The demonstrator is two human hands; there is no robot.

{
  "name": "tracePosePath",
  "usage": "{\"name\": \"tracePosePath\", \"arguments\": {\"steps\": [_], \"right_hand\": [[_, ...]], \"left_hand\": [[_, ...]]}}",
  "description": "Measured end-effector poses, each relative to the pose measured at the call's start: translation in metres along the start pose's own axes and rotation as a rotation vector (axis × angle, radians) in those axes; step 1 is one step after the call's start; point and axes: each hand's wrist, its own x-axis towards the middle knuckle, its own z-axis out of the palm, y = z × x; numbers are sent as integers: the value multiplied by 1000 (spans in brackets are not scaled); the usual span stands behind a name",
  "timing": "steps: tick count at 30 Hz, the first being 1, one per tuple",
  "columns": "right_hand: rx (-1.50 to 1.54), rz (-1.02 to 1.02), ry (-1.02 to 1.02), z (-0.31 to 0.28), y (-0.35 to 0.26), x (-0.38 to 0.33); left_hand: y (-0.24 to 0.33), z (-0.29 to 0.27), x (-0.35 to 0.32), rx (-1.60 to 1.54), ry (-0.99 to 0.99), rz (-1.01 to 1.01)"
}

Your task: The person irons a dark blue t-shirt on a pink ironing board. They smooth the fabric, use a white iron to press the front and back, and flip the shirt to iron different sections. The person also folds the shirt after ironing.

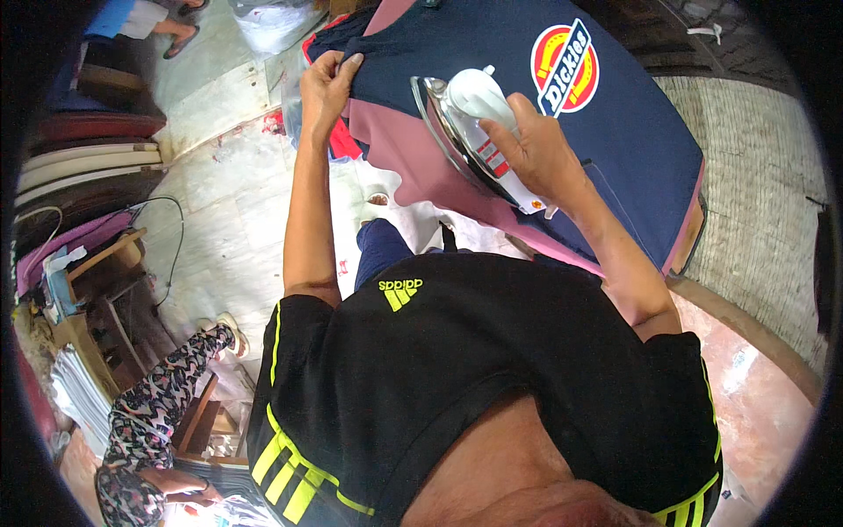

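A dark navy T-shirt (pixel 641 167) with a red, yellow and white printed badge (pixel 566 68) lies spread over a pink cloth (pixel 391 154) on the ironing table. My right hand (pixel 543 147) is wrapped round the handle of a white clothes iron (pixel 479 114). The iron's metal soleplate edge faces left, close to the shirt's near left edge; whether it presses on the cloth I cannot tell. At the table's left side my left hand (pixel 328 83) pinches a bunched edge of the same shirt between thumb and fingers.
Red cloth (pixel 344 140) hangs at the table's left side. A clear plastic bag (pixel 274 25) stands on the floor beyond. Boards (pixel 92 167) are stacked at the far left. A person in patterned clothes (pixel 154 408) is at lower left; another person's leg (pixel 158 25) shows at top left.
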Motion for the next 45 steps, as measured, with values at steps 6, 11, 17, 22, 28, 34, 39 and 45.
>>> {"name": "tracePosePath", "arguments": {"steps": [6, 11, 17, 22, 28, 34, 39, 45], "right_hand": [[-82, -24, 26, 11, -11, 48], [-142, -62, -18, 10, -1, 41], [-107, 133, 15, -18, 19, -31], [-125, 317, 77, -28, 38, -115], [-19, 343, 212, -22, 54, -180], [-79, 254, 262, -22, 58, -156], [-52, 325, 303, -29, 62, -162], [174, 474, 634, -26, 92, -168]], "left_hand": [[-1, 8, -5, -16, 6, 15], [-15, 3, 1, -50, 15, 60], [-2, 5, 2, 184, 81, 199], [48, 37, -33, 1211, 471, 632], [59, 133, -86, 838, -63, 786], [47, 150, -87, 1045, -76, 706], [56, 148, -90, 1107, -150, 645], [68, 153, -94, 1243, -228, 535]]}}
